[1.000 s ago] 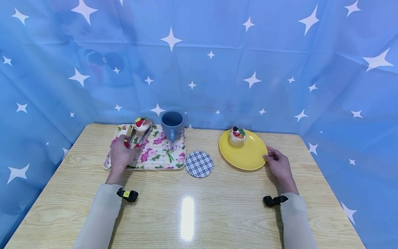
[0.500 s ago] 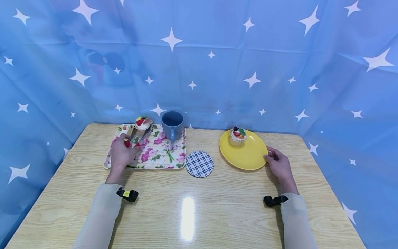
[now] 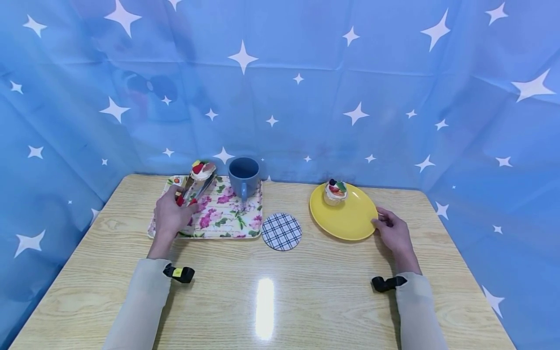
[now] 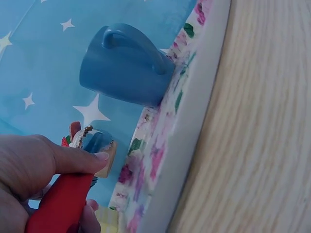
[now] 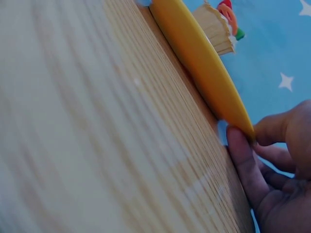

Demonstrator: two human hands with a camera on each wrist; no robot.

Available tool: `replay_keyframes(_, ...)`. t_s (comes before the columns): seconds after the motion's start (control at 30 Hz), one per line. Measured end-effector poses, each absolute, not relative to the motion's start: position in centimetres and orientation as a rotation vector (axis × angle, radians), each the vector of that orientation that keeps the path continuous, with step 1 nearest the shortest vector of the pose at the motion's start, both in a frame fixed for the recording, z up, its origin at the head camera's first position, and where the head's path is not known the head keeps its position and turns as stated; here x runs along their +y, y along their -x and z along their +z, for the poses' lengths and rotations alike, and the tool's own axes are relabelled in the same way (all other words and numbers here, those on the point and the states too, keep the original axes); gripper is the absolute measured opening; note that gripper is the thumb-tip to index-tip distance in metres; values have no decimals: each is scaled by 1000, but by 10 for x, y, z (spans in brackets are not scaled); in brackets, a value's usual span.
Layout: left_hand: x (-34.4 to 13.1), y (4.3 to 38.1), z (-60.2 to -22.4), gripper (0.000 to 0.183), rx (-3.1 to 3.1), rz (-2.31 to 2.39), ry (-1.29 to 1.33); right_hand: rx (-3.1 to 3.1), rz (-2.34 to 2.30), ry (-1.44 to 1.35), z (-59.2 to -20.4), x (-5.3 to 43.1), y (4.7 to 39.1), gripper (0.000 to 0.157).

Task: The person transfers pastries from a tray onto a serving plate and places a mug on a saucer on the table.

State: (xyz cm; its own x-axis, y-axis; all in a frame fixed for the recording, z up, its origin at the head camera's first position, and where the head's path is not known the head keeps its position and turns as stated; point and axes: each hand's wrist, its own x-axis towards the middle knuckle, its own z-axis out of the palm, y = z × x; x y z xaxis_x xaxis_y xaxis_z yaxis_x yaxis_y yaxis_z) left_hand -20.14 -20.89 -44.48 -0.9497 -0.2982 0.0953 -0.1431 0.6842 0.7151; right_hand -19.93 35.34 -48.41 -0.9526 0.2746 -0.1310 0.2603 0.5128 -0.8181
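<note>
My left hand [image 3: 170, 214] grips tongs with red handles [image 4: 60, 204], over the left part of a floral tray [image 3: 232, 226]. Between the metal ends of the tongs is a cupcake [image 3: 203, 171] with white cream and fruit on top, tilted and raised over the tray's back edge. At the right, my right hand [image 3: 393, 233] pinches the rim of a yellow plate [image 3: 350, 221], thumb and fingers on either side of the edge in the right wrist view. A second cupcake [image 3: 335, 193] stands upright on the plate's back left part.
A blue mug [image 3: 243, 177] stands upright on the tray's back right, close to the held cupcake. Between tray and plate lies a round checked coaster [image 3: 281, 232]. Behind the wooden table [image 3: 315, 291] hangs a blue curtain [image 3: 306, 97] with white stars.
The cupcake in the tongs has risen slightly and tilted. My right hand and the plate stay where they were.
</note>
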Motion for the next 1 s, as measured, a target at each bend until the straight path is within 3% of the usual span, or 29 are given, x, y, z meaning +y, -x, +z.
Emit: replay_keyframes(1.0,-191,189,-412,54,-2617,-1188,-241,-2719,1478,461,-483,353,199,52)
